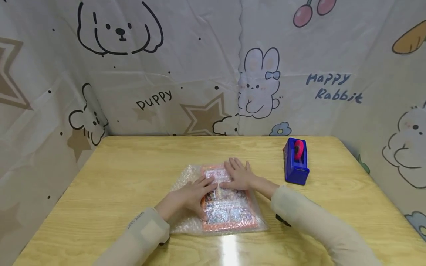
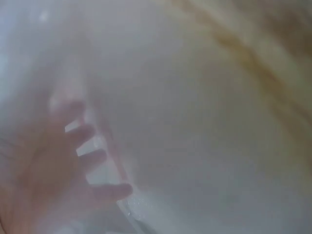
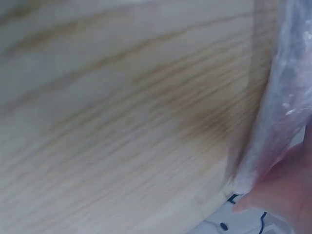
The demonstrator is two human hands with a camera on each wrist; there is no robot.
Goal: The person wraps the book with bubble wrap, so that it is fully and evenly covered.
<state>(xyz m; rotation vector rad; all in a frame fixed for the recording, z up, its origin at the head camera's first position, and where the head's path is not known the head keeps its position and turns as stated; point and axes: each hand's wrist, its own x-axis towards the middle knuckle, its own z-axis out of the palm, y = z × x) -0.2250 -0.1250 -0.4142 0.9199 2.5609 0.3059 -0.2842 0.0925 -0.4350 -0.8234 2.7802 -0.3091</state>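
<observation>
A flat, orange-bordered printed item with small pictures lies inside clear bubble wrap on the table; whether it is a book or a box I cannot tell. My left hand rests on its left part, fingers spread. On its upper right part my right hand lies flat with the fingers extended. The left wrist view is hazy and shows the left hand with straight fingers apart. In the right wrist view, part of the right hand touches the edge of the bubble wrap.
A blue tape dispenser holding a pink-red roll stands right of the wrapped item, beyond my right forearm. The wooden table ends at a printed cloth backdrop at the back and sides.
</observation>
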